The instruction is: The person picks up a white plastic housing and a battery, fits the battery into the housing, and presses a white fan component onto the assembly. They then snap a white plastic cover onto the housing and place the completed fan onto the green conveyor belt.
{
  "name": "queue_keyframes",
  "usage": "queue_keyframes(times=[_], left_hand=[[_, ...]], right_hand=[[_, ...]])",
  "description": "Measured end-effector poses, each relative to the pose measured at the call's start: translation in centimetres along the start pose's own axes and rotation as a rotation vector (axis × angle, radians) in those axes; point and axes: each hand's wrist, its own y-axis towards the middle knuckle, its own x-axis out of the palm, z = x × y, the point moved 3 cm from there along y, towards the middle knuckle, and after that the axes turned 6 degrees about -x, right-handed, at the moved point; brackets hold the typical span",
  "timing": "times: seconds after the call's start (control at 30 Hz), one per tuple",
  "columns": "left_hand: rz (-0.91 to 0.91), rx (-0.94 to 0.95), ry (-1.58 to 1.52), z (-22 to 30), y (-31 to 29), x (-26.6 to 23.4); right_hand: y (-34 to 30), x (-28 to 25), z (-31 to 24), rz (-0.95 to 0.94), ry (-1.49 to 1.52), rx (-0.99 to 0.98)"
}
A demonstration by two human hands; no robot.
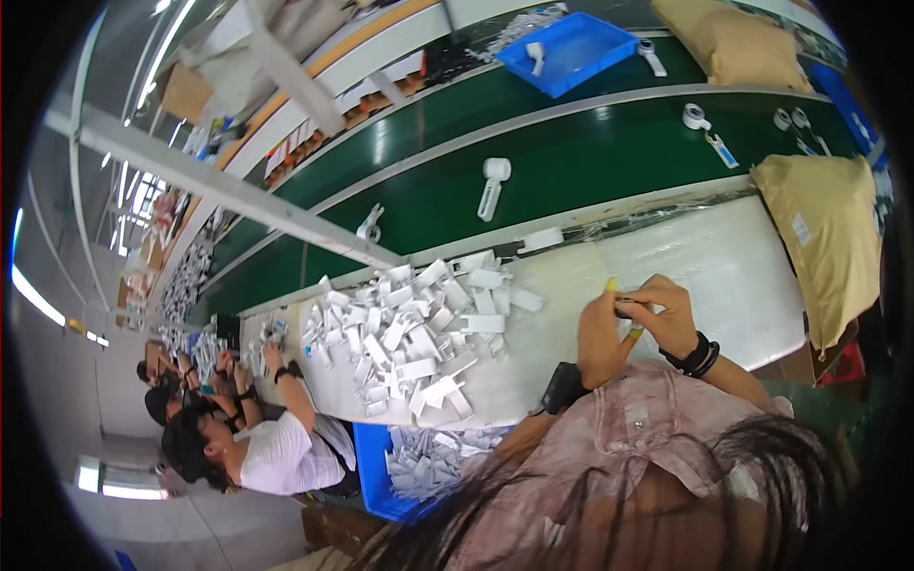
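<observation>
Over the right part of the white-covered table (pixel 705 233), my left hand (pixel 600 333) and my right hand (pixel 665 309) meet with fingers bent and pressed together. Between them sits a small dark piece (pixel 624 305), mostly hidden by the fingers, so its kind cannot be made out. Yellow shows at a fingertip of the left hand and again below the fingers. Dark bands circle both wrists. Left of my hands lies a heap of white plastic housings (pixel 409 328), spread loosely across the table.
Beyond the table runs a green conveyor (pixel 590 143) carrying a white handheld device (pixel 493 186) and several similar ones. A blue tray (pixel 581 81) stands farther back. Tan bags (pixel 819 238) lie at right. A blue bin (pixel 374 466) of white parts is below the table edge; co-workers (pixel 286 457) sit left.
</observation>
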Motion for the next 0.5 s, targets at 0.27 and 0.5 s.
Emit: queue_keyframes(times=[0.27,0.5], left_hand=[[-0.097,-0.042,-0.399,1.3,0.3,-3.7],[-0.283,-0.147,-0.471,-0.1,0.6,-7.9]], right_hand=[[-0.2,-0.5,2.3,-0.188,0.116,0.133],[-0.5,-0.4,0.3,-0.531,0.485,0.353]])
